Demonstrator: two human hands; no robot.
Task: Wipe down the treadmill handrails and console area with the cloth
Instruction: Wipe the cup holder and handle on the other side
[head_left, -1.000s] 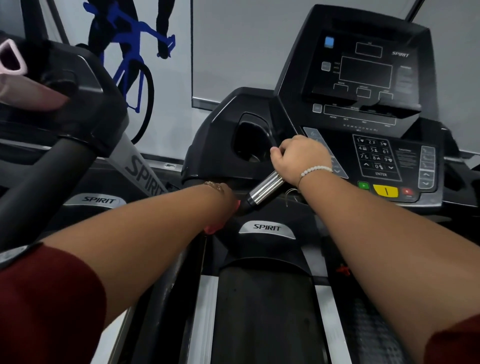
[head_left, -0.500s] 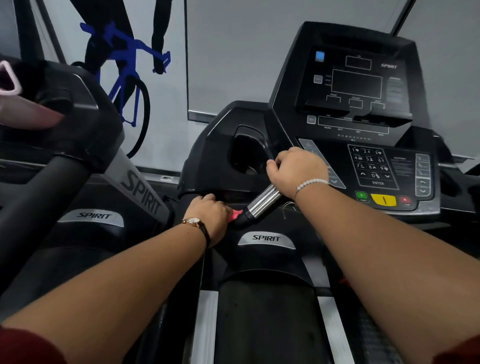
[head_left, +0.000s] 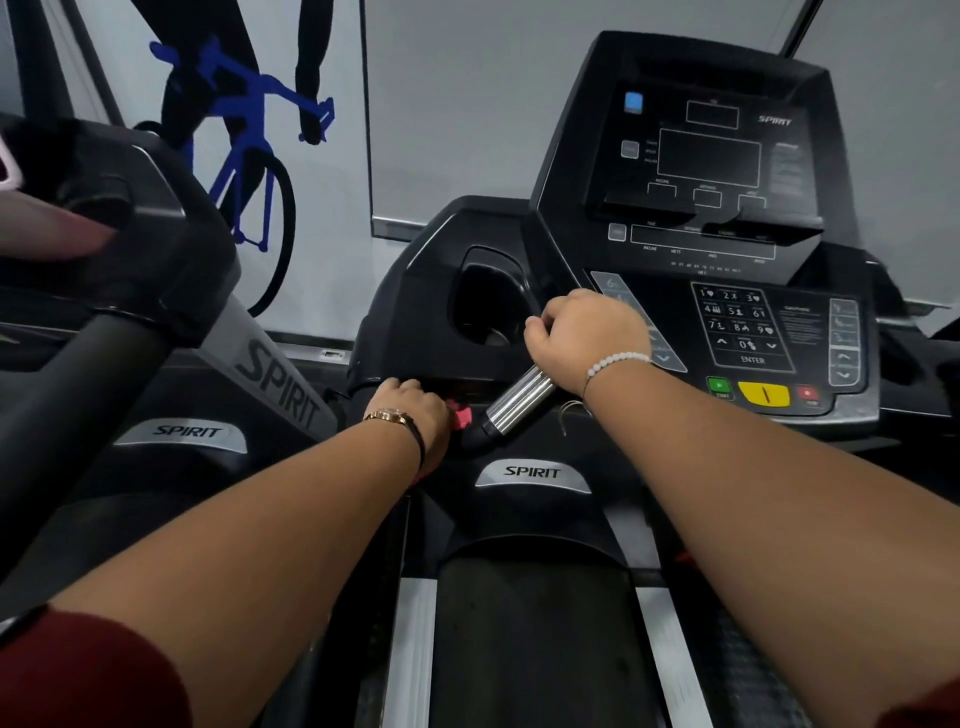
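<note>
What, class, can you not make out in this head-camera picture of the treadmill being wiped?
Head view only:
Cloth: mostly hidden under the left hand; only a pink edge shows.
Chrome grip: upper end covered by the right hand.
Caution label: print too small and blurred.
Cup holder: inside too dark.

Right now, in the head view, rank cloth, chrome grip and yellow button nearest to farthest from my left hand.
1. Cloth, in the left hand.
2. Chrome grip, just right of it.
3. Yellow button, far right on the console.
</note>
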